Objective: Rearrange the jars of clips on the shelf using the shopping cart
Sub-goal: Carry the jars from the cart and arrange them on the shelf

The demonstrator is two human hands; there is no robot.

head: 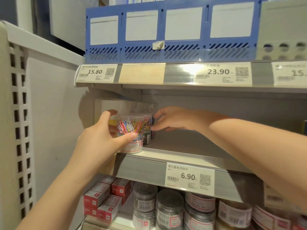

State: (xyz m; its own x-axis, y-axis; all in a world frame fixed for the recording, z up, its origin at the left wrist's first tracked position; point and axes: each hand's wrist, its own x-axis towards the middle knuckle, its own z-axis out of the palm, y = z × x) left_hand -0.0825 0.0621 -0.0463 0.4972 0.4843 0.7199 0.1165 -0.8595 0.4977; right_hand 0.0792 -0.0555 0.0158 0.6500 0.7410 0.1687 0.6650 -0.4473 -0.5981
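Clear jars of coloured paper clips stand stacked at the left end of the middle shelf (182, 155). My left hand (99, 138) grips the front stack's upper jar (130, 124), thumb across its front and fingers round its left side. It sits on a lower jar (132, 146) with a red-bordered label. Behind them stands a second stack of jars (147, 128). My right hand (171, 118) reaches in from the right and pinches a jar in a stack further back (153, 123), mostly hidden. No shopping cart is in view.
A white box (108, 108) stands behind the jars by the shelf's left wall. Blue file holders (166, 30) fill the shelf above. Below are red boxes (103, 201) and several jars of silver clips (169, 206). A white lattice panel (18, 113) stands at the left.
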